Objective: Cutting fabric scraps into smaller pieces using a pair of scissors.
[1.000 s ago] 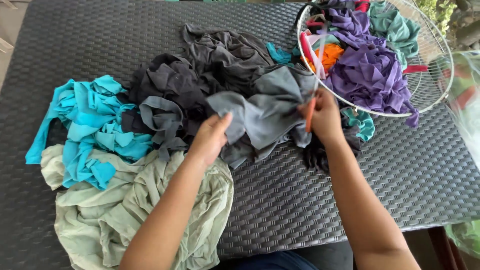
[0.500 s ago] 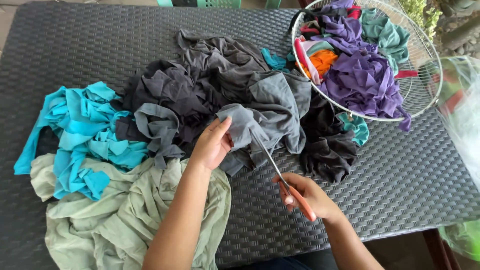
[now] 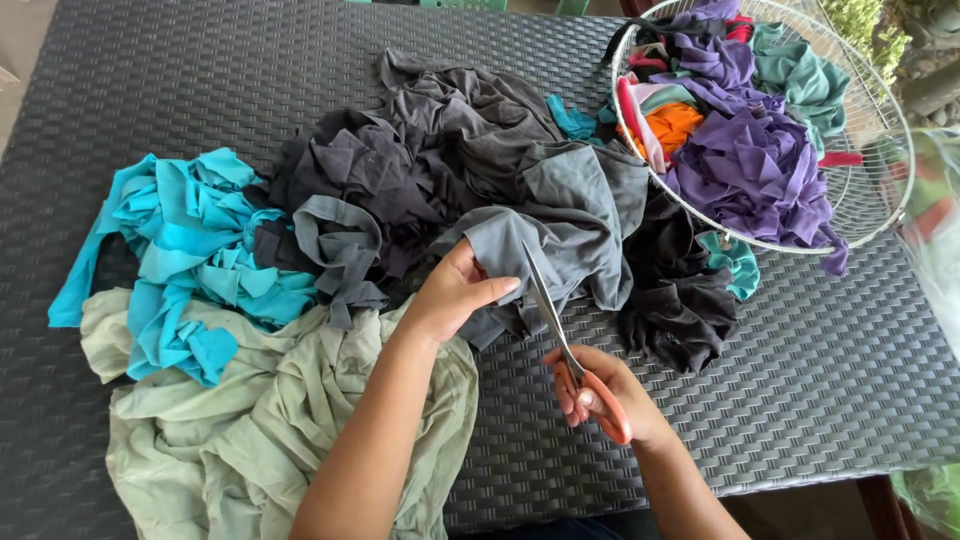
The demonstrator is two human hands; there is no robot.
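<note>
My left hand [image 3: 452,292] pinches the near edge of a grey cloth [image 3: 565,215] that lies crumpled in the middle of the dark woven table [image 3: 820,370]. My right hand [image 3: 600,395] grips orange-handled scissors [image 3: 565,345] near the table's front edge. Their metal blades point up and away, with the tips against the grey cloth just right of my left thumb. Whether the blades have bitten into the cloth I cannot tell.
A heap of dark grey and black cloth [image 3: 400,170] lies behind the grey piece. Turquoise scraps [image 3: 195,250] and a pale green cloth [image 3: 250,420] lie at the left. A round wire basket [image 3: 880,130] with purple, green and orange fabric sits at the back right.
My right hand came back from the basket with the scissors and drew them down to the front. The blades now meet the grey cloth. My left hand kept hold of the cloth.
</note>
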